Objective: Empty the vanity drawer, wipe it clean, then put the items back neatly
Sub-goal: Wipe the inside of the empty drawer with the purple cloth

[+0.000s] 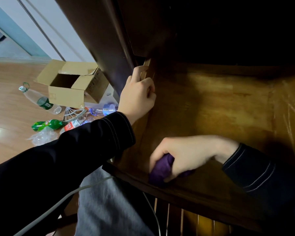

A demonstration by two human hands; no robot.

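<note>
The wooden vanity drawer [220, 103] stands pulled out below the dark vanity top, and its bottom shows bare wood with nothing lying in it. My right hand [186, 154] presses a bunched purple cloth [162, 169] against the drawer's near left corner, by the front wall. My left hand [138, 94] grips the drawer's left side wall near its back end, fingers curled over the edge. Both arms wear dark sleeves.
On the wood floor at left lie an open cardboard box [70, 82], a clear plastic bottle [39, 99], a green bottle [46, 125], other bottles and crumpled plastic. A grey cable [61, 200] crosses my lap. The dark vanity side panel [106, 48] overhangs the drawer.
</note>
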